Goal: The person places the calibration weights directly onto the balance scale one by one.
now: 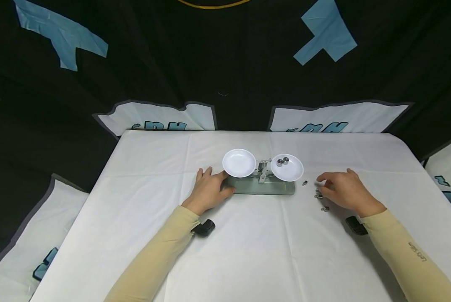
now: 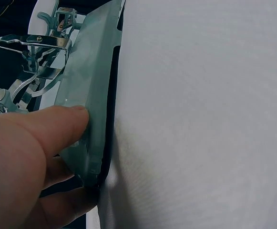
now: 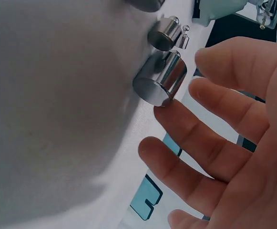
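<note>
A green-based balance scale [image 1: 261, 188] stands on the white table. My left hand [image 1: 209, 190] grips the left end of its base, thumb [image 2: 64, 126] lying along the green metal and the fingers round the end. The left pan [image 1: 239, 163] holds nothing, and two metal weights [image 1: 283, 161] sit on the right pan [image 1: 290, 173]. My right hand [image 1: 340, 191] hovers over a small group of shiny weights [image 1: 318, 193] with loosely bent fingers, holding nothing. In the right wrist view, one fingertip is close to the largest cylindrical weight [image 3: 160, 78]; whether they touch I cannot tell.
A small weight [image 1: 305, 183] lies right of the scale, and another little cluster of weights [image 1: 325, 209] is nearer the front. The white cloth [image 1: 248, 251] on the table has faint creases. Dark fabric [image 1: 225, 63] hangs behind the table's far edge.
</note>
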The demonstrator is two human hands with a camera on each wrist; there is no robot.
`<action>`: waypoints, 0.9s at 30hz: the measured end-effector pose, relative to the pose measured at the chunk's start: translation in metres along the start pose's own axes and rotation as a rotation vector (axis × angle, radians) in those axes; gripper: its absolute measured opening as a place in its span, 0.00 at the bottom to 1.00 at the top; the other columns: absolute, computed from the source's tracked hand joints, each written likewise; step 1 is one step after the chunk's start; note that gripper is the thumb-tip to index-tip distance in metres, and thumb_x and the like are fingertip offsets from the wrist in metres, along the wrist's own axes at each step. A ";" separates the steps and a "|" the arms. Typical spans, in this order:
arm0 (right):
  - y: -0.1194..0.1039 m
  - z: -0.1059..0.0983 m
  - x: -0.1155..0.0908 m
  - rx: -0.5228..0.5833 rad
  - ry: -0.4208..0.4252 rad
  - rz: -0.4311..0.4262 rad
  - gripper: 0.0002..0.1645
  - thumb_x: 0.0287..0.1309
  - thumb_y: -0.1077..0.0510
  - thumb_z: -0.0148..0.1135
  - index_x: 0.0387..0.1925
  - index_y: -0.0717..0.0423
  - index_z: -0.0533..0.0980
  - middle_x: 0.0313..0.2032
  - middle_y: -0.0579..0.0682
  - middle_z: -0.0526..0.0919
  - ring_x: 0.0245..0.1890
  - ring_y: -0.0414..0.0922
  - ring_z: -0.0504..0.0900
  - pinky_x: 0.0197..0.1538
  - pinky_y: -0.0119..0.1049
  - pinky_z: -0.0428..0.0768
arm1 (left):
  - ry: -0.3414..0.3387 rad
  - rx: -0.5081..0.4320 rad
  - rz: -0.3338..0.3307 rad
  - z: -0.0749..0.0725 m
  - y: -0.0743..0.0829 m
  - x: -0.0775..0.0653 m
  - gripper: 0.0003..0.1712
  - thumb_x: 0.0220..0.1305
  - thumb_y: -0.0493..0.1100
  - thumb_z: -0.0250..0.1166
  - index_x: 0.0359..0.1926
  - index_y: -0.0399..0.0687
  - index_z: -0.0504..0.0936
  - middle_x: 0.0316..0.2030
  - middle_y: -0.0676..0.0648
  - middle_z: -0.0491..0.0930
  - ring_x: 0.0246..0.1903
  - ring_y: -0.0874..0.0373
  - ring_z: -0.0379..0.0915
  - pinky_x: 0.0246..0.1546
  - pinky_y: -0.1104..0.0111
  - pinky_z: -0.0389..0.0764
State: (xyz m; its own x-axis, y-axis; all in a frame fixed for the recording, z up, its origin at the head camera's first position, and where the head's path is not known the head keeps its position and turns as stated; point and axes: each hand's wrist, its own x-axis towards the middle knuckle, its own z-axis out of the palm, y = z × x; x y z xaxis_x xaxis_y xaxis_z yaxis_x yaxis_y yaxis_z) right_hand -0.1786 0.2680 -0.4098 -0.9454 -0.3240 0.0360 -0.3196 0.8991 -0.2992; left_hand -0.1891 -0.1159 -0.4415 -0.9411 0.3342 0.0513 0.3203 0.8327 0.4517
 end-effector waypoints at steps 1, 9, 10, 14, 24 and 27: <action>0.000 0.000 0.000 0.001 -0.007 0.000 0.15 0.56 0.64 0.67 0.46 0.64 0.83 0.27 0.53 0.88 0.30 0.51 0.85 0.65 0.80 0.55 | 0.001 -0.001 0.000 0.000 0.000 0.000 0.33 0.63 0.53 0.69 0.66 0.48 0.78 0.62 0.41 0.81 0.71 0.23 0.59 0.72 0.29 0.46; -0.001 0.004 0.000 -0.012 -0.048 0.004 0.15 0.55 0.64 0.66 0.46 0.64 0.83 0.26 0.51 0.88 0.28 0.46 0.84 0.64 0.80 0.55 | 0.005 0.000 0.004 0.001 0.000 0.000 0.33 0.63 0.53 0.69 0.67 0.48 0.77 0.62 0.41 0.81 0.71 0.23 0.59 0.72 0.28 0.46; -0.001 0.004 0.000 -0.013 -0.050 0.004 0.15 0.56 0.64 0.66 0.46 0.63 0.83 0.26 0.50 0.88 0.28 0.46 0.84 0.64 0.80 0.56 | 0.005 0.001 0.003 0.001 0.000 0.000 0.33 0.63 0.53 0.69 0.67 0.48 0.77 0.62 0.41 0.81 0.71 0.23 0.59 0.72 0.28 0.47; -0.002 0.004 0.000 -0.017 -0.054 0.013 0.14 0.56 0.64 0.66 0.45 0.63 0.83 0.26 0.50 0.88 0.28 0.45 0.83 0.64 0.80 0.56 | 0.006 0.000 0.002 0.001 0.000 0.001 0.33 0.63 0.53 0.69 0.67 0.48 0.77 0.62 0.41 0.82 0.71 0.23 0.59 0.72 0.29 0.46; -0.005 0.009 0.002 -0.057 -0.052 0.037 0.13 0.55 0.63 0.66 0.43 0.62 0.85 0.22 0.47 0.85 0.23 0.41 0.76 0.63 0.78 0.59 | -0.001 -0.007 -0.009 -0.001 0.002 -0.001 0.32 0.63 0.53 0.68 0.65 0.47 0.78 0.61 0.40 0.82 0.71 0.23 0.59 0.72 0.29 0.46; -0.005 0.010 0.002 -0.063 -0.043 0.023 0.12 0.55 0.63 0.66 0.41 0.61 0.85 0.20 0.44 0.82 0.23 0.41 0.74 0.63 0.78 0.59 | -0.005 -0.006 -0.012 -0.002 0.003 -0.001 0.32 0.63 0.53 0.68 0.66 0.47 0.78 0.61 0.40 0.82 0.71 0.23 0.59 0.72 0.29 0.46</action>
State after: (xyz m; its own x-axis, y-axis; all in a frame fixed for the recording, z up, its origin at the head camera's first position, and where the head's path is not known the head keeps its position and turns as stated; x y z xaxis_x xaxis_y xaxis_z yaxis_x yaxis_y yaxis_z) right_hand -0.1784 0.2599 -0.4172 -0.9493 -0.3140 -0.0120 -0.3022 0.9229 -0.2387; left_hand -0.1877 -0.1148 -0.4390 -0.9444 0.3263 0.0416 0.3083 0.8341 0.4573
